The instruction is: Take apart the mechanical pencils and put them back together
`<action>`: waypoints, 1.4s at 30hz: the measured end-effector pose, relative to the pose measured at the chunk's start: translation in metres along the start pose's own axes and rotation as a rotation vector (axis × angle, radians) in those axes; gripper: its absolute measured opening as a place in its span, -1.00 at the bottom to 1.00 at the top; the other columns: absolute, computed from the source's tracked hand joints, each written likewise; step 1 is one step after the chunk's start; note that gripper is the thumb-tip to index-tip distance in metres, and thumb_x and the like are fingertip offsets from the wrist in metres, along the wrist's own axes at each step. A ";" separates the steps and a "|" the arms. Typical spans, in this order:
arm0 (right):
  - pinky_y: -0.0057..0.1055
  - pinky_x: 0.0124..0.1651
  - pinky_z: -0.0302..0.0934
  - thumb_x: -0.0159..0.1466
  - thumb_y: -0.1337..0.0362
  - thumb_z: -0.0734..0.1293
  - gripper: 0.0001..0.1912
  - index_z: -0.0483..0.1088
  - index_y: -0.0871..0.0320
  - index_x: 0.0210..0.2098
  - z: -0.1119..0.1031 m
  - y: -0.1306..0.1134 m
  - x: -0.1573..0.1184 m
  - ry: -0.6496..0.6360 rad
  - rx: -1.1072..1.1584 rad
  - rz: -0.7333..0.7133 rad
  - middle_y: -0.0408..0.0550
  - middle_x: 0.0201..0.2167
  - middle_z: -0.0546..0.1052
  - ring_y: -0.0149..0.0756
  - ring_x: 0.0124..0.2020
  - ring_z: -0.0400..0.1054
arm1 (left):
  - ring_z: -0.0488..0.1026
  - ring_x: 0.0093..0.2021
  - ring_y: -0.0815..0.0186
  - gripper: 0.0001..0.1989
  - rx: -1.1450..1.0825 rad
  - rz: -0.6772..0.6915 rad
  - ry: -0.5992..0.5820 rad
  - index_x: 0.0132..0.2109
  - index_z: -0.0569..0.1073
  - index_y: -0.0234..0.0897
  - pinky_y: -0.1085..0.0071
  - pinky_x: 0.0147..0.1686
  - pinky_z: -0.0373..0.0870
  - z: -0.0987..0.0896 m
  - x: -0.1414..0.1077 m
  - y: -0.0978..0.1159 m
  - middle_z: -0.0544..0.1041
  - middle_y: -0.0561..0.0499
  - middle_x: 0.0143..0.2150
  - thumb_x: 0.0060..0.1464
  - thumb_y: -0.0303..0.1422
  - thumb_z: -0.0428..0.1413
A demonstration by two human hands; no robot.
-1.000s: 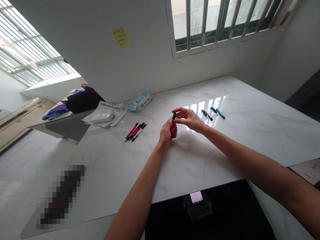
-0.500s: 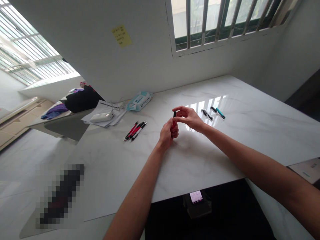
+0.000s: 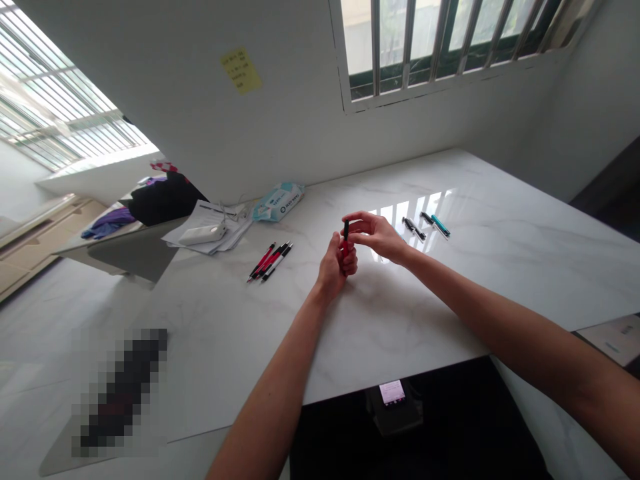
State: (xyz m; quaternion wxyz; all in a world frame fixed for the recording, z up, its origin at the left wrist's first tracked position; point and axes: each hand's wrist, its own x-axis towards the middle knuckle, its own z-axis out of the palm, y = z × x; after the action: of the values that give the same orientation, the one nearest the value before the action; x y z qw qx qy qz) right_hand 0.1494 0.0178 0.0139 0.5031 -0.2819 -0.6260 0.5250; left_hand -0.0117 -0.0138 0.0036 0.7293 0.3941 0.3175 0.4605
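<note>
My left hand (image 3: 336, 267) is wrapped round a red pen with a black upper end (image 3: 346, 231), which stands upright near the middle of the white marbled table. Close against it, my right hand (image 3: 374, 236) curves round the pen's black end with its fingertips. To the left lie several red, black and white pens (image 3: 270, 261) side by side. On the right are black-and-clear pens (image 3: 414, 229) and a teal pen (image 3: 440, 225).
A wipes packet (image 3: 280, 202) lies by the wall, beside papers (image 3: 235, 233) with a white device (image 3: 203, 233) on them. A yellow note (image 3: 241, 69) is on the wall. A lit phone (image 3: 392, 393) shows below the table edge.
The thumb of my left hand has moved off the pen's top part, and more of the black end and red barrel shows. Both hands have shifted slightly left.
</note>
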 end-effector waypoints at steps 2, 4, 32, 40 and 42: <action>-0.19 -0.03 0.48 0.20 0.22 0.50 -0.54 0.46 0.09 0.08 0.000 -0.002 0.000 -0.024 0.010 -0.009 0.00 -0.13 0.67 -0.16 -0.11 0.58 | -0.05 -0.64 0.50 -0.45 0.002 0.005 -0.011 -0.38 0.27 -0.23 0.54 -0.65 -0.07 0.000 0.000 0.000 0.06 0.21 -0.60 0.20 0.17 0.11; -0.17 0.00 0.47 0.20 0.22 0.50 -0.54 0.46 0.10 0.08 0.001 -0.003 0.000 -0.027 -0.022 -0.020 0.00 -0.14 0.68 -0.15 -0.08 0.58 | -0.05 -0.64 0.50 -0.46 0.002 0.008 -0.014 -0.38 0.27 -0.23 0.54 -0.65 -0.07 0.000 0.000 0.000 0.06 0.21 -0.59 0.20 0.17 0.12; -0.21 -0.01 0.47 0.31 0.09 0.42 -0.44 0.32 -0.03 0.27 -0.010 -0.034 0.000 0.256 -0.204 -0.141 -0.07 -0.14 0.54 -0.19 -0.15 0.54 | 0.08 -0.56 0.47 -0.54 0.075 0.096 -0.025 -0.40 0.36 -0.27 0.51 -0.54 0.08 0.010 -0.001 -0.008 0.12 0.15 -0.53 0.22 0.03 0.19; -0.20 -0.09 0.49 0.30 0.13 0.41 -0.55 0.42 -0.01 0.17 -0.028 -0.009 0.007 0.355 -0.251 -0.129 -0.06 -0.15 0.50 -0.23 -0.27 0.54 | -0.01 -0.61 0.49 -0.74 0.062 0.125 0.046 -0.12 0.47 -0.21 0.55 -0.59 0.00 0.005 0.000 -0.002 0.06 0.21 -0.55 0.21 -0.12 0.21; -0.20 -0.11 0.50 0.27 0.14 0.42 -0.54 0.43 -0.01 0.15 -0.030 -0.004 0.008 0.355 -0.259 -0.121 -0.06 -0.15 0.51 -0.22 -0.27 0.54 | -0.01 -0.62 0.50 -0.75 0.049 0.122 0.059 -0.03 0.47 -0.18 0.56 -0.60 -0.02 0.005 -0.001 0.000 0.11 0.21 -0.54 0.21 -0.18 0.19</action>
State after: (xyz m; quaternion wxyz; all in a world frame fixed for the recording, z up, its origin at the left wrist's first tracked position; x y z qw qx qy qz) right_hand 0.1755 0.0352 0.0182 0.5954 -0.3938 -0.6057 0.3514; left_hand -0.0079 -0.0157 0.0060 0.6802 0.4170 0.3253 0.5076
